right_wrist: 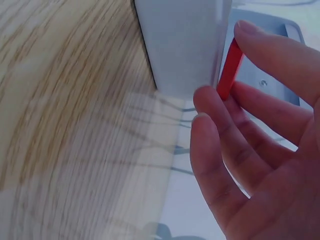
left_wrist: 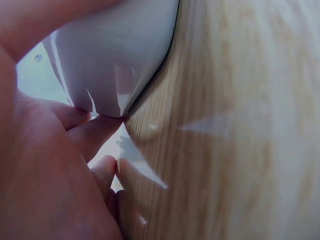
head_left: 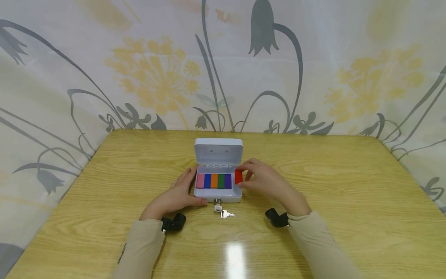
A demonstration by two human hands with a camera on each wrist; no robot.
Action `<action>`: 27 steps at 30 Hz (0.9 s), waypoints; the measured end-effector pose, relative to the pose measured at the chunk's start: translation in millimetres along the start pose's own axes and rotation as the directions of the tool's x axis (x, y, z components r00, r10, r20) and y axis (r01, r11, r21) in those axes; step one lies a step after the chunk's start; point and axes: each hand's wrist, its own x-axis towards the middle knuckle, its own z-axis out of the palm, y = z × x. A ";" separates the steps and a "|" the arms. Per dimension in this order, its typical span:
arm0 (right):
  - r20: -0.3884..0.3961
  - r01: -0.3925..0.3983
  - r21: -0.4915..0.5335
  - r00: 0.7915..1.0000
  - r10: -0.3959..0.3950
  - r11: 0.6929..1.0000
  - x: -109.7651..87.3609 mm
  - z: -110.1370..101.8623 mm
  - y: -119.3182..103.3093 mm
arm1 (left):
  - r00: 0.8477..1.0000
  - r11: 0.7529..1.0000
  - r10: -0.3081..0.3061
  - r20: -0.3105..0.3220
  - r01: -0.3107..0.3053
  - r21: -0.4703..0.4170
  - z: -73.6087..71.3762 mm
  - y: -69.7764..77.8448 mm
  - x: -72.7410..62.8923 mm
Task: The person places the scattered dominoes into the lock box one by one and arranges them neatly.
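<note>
A small white metal cash box (head_left: 217, 193) stands on the table with its lid (head_left: 218, 151) raised. Inside, several coloured blocks lie side by side in a row, from a pink block (head_left: 200, 181) at the left to a purple block (head_left: 228, 181) at the right. My right hand (head_left: 266, 182) pinches a red block (right_wrist: 231, 69) between thumb and fingers, over the box's right edge. My left hand (head_left: 177, 195) holds the box by its left side, thumb at the front and fingers toward the back corner. A key (head_left: 218, 208) sits in the front lock, with another key (head_left: 227, 214) beside it.
The wooden table (head_left: 139, 151) reaches back to a flower-printed cloth (head_left: 230, 77). A black wrist camera (head_left: 177, 222) is strapped to the left wrist, and another black camera (head_left: 276, 218) to the right.
</note>
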 end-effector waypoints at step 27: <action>-0.012 -0.006 -0.262 1.000 0.003 0.965 9.0 14.3 -15.9 | 1.000 1.000 -0.010 0.005 0.010 0.007 0.0 0.1 -0.2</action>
